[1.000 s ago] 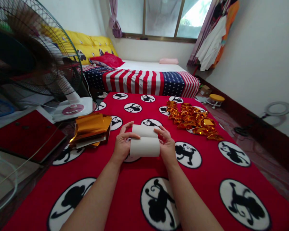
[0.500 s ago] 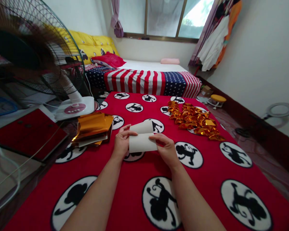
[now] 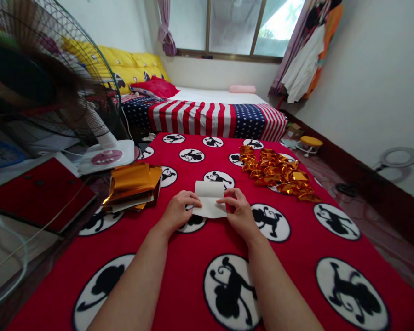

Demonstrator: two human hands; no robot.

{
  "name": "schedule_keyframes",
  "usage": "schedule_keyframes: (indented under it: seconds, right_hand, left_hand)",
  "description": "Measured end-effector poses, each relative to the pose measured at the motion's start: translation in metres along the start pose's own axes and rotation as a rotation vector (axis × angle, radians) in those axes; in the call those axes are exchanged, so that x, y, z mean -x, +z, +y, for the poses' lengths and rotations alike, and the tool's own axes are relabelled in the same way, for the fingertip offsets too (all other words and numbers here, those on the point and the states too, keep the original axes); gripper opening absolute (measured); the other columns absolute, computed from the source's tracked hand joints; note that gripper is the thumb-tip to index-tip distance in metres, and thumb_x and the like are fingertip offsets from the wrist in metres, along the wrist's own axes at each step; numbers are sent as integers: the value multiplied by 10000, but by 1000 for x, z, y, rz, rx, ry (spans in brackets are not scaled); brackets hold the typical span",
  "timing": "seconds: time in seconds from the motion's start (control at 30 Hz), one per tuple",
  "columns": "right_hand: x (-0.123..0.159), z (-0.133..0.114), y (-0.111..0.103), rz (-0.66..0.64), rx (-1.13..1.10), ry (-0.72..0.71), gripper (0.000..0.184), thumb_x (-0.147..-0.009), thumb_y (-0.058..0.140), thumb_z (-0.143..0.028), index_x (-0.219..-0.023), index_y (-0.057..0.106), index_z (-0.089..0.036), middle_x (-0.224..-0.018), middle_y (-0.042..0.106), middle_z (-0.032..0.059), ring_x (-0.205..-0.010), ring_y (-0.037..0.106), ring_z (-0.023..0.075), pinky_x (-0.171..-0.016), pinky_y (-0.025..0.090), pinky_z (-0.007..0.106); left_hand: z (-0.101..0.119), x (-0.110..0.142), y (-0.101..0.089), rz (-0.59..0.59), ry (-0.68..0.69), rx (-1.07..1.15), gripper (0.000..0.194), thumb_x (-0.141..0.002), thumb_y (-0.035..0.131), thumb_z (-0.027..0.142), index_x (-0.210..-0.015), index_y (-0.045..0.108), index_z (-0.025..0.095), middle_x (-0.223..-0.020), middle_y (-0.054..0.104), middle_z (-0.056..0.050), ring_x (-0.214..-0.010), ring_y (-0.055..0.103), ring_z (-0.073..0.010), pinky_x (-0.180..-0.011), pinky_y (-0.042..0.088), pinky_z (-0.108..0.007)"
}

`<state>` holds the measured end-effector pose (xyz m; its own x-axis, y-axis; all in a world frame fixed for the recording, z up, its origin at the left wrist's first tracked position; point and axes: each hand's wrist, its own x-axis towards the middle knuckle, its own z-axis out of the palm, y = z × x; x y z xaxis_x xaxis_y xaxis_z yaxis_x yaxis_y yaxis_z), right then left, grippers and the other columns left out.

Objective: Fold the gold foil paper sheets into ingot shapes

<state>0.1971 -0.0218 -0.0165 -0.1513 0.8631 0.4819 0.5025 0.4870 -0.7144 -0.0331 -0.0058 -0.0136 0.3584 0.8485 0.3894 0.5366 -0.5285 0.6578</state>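
A creased sheet of paper [image 3: 211, 209], its pale side up, is between my hands low over the red cloth. A fold line runs across it, and its far flap tilts up. My left hand [image 3: 180, 208] grips the left edge with fingers on top. At the right edge, my right hand [image 3: 238, 209] pinches the paper between thumb and fingers. Left of my hands lies a stack of gold foil paper [image 3: 133, 181]. Several folded gold foil pieces [image 3: 276, 172] sit in rows to the right.
The red cloth [image 3: 179, 285] with black monkey prints covers the surface before me. A running fan [image 3: 105, 154] stands at the left, beside a dark red board [image 3: 43, 193] and a white cable. Beyond is a bed [image 3: 196, 117]; a yellow stool [image 3: 310, 141] stands on the floor at right.
Both hands have moved slightly with the paper. My left hand has come lower and nearer the bottom edge, and the paper's far flap now lies squarer to its fold.
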Motion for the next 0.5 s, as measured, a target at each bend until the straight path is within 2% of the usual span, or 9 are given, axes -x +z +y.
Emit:
schedule_keyframes:
  seconds: [0.13,0.23,0.3,0.37,0.5]
  right_hand:
    - [1,-2,-7,-151,-35,-15,324,-721,570,-5,-823,753,-252,-1029,651,34,-987,583,173,-881,464,315]
    - [-1,-4,-10,-216,-88,19,220,-766,610,-88,-836,754,-238,-975,691,30,-950,604,169,-877,460,305]
    - [-2,-5,-10,-206,-118,62,156,-813,602,-163,-819,748,-219,-964,701,39,-929,615,168,-865,459,297]
    - [-3,-5,-6,-161,-120,119,169,-846,572,-214,-796,733,-200,-916,700,45,-868,626,164,-809,465,282]
    - [-3,-6,6,11,25,250,158,-822,583,-257,-721,682,-186,-741,647,18,-678,587,148,-649,430,258]
  left_hand:
    - [3,1,-1,-28,-19,28,235,-677,689,46,-810,762,226,-950,714,-37,-923,597,-187,-869,473,-321]
    - [5,0,-3,-48,-29,43,116,-722,725,163,-804,767,234,-966,727,-40,-938,603,-192,-881,463,-327]
    - [5,-1,-3,-49,-48,59,103,-777,689,210,-833,769,241,-951,738,-37,-931,612,-185,-881,460,-320]
    - [5,-2,-1,-29,-98,59,129,-808,656,234,-874,766,238,-919,743,-38,-903,621,-180,-852,464,-308]
    - [3,-5,7,76,-261,-46,151,-791,666,324,-832,753,208,-812,726,-43,-789,628,-181,-722,455,-291]
